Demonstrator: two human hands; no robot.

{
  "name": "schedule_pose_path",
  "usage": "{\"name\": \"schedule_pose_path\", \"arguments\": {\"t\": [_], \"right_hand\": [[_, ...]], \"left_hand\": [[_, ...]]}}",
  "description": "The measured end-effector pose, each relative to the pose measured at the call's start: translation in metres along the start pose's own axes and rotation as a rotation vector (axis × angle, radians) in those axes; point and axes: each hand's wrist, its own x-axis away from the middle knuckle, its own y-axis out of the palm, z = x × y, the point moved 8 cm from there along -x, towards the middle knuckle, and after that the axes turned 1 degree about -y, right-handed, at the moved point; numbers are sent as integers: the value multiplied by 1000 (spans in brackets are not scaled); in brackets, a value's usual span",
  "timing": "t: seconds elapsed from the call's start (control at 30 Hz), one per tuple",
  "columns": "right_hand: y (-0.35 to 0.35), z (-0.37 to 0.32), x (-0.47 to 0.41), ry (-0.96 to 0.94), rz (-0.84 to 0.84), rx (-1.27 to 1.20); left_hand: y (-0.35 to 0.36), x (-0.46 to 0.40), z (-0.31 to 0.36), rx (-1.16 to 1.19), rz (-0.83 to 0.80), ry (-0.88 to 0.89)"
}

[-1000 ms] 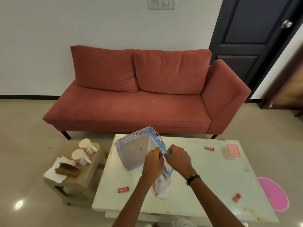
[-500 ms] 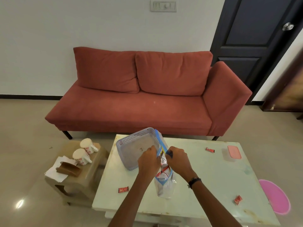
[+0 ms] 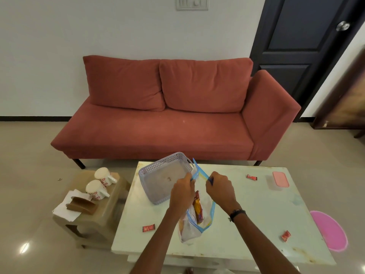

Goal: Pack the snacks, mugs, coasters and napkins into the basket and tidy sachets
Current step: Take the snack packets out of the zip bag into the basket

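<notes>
Head view first: a pale, glossy rectangular coffee table (image 3: pixel 256 210) stands on a beige tiled floor in front of a rust-red fabric sofa (image 3: pixel 169 123). Behind the sofa is a white wall, with a dark panelled door (image 3: pixel 304 42) at the right. A low tan plastic stool (image 3: pixel 110 210) sits just beside the table's left edge. On it are two white mugs with red flower prints (image 3: pixel 98 186), lying on their sides with handles toward the table, a brown coaster holder (image 3: pixel 81 205) and white napkins (image 3: pixel 65 211) under it. A pink round mat (image 3: pixel 329 230) lies on the floor to the right.

On the table a lavender perforated plastic basket (image 3: pixel 156 175) rests near the far left corner, turned at an angle to the table edges. Three small red sachets lie well apart: one at the near left (image 3: pixel 148 228), one at the far right (image 3: pixel 251 177), one at the near right (image 3: pixel 285 235). A clear container with a pink lid (image 3: pixel 280 179) sits at the far right.

A clear zip-top bag with a blue seal strip (image 3: pixel 205 212) stands in the middle, just beside the basket. Its long axis runs from the near table edge up and away, mouth pointing toward the sofa. Inside show a red-and-yellow snack packet (image 3: pixel 198 208) and paler contents lower down. The left hand (image 3: pixel 182 191) pinches the seal's left side, fingers closed on it. The right hand (image 3: pixel 220 187) is fisted on the right side, and the mouth gapes between them.
</notes>
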Motion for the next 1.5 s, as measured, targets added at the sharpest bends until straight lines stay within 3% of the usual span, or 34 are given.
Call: {"name": "schedule_pose_path", "arguments": {"t": [0.1,0.33,0.53,0.6,0.7,0.77,0.87,1.03,1.27,1.5], "right_hand": [[-4,13,-2,59,22,33],[0,-4,-13,-15,69,68],[-7,28,-11,120,47,110],[-15,21,-2,33,101,87],[-23,-20,22,-366,282,55],[8,-35,28,-443,88,69],[68,-21,17,-190,-285,60],[113,-13,-6,84,-444,-33],[115,-9,-9,331,-306,-201],[112,-15,-13,317,-290,-133]], "left_hand": [[-18,-3,-18,69,89,-76],[-17,-7,-14,138,50,-62],[-29,-7,-36,194,83,-156],[-26,-6,-35,198,61,-145],[-23,-6,-33,222,47,-142],[-21,-6,-31,217,41,-141],[-23,-4,-28,209,49,-131],[-28,4,-21,228,84,-133],[-43,14,-10,286,134,-128],[-46,19,-15,291,176,-169]]}}
